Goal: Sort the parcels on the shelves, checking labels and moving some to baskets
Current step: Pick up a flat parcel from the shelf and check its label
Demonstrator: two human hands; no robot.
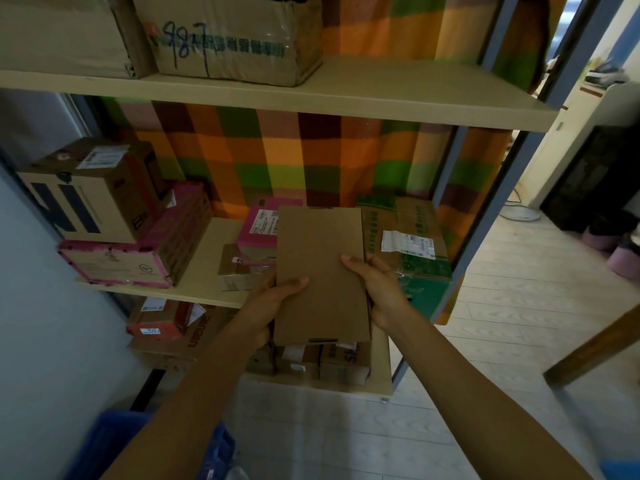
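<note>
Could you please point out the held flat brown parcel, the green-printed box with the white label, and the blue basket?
flat brown parcel (320,244): head view, middle of its plain face.
green-printed box (414,216): head view, its bare top face.
blue basket (114,439): head view, its wall.

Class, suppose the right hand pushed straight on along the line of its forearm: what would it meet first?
The flat brown parcel that the right hand grips; beyond it, probably the pink parcel on the shelf, depth unclear.
</note>
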